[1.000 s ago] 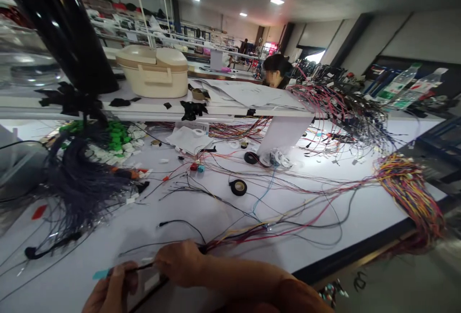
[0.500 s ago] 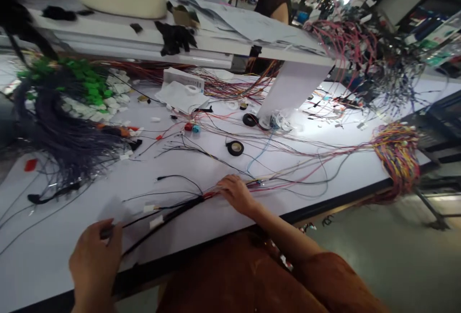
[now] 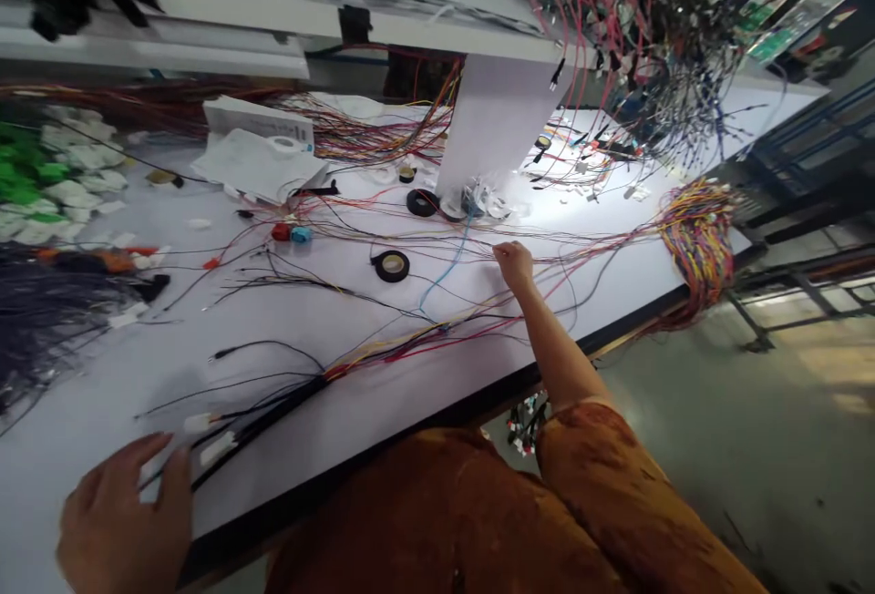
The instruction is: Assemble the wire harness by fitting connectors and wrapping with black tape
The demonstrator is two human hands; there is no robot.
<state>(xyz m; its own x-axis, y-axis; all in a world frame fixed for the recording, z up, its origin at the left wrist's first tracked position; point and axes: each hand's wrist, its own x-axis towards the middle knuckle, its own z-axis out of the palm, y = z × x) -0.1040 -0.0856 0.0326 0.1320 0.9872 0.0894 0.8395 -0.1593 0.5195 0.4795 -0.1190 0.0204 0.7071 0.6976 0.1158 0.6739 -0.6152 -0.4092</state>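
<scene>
My left hand (image 3: 127,512) is at the lower left, thumb and fingers apart, over the left end of a black-sleeved cable bundle (image 3: 287,400). Two white connectors (image 3: 217,449) lie beside its fingers. My right hand (image 3: 514,264) is further right, above thin red and dark wires, its fingers drawn together; whether a wire is between them is too small to tell. Red, yellow and black wires (image 3: 383,350) run from the sleeve towards the right. Black tape rolls (image 3: 392,266) lie on the table behind the bundle.
Green and white connectors (image 3: 75,175) and purple wires (image 3: 47,321) are piled at the left. A white shelf post (image 3: 502,120) stands behind. Multicoloured wires (image 3: 701,234) hang over the right end. A black table edge (image 3: 437,425) runs along the front.
My right hand has left the red wires at the sleeve's end and moved right and further back. The view has shifted right, and my left hand remains near the bundle's left end.
</scene>
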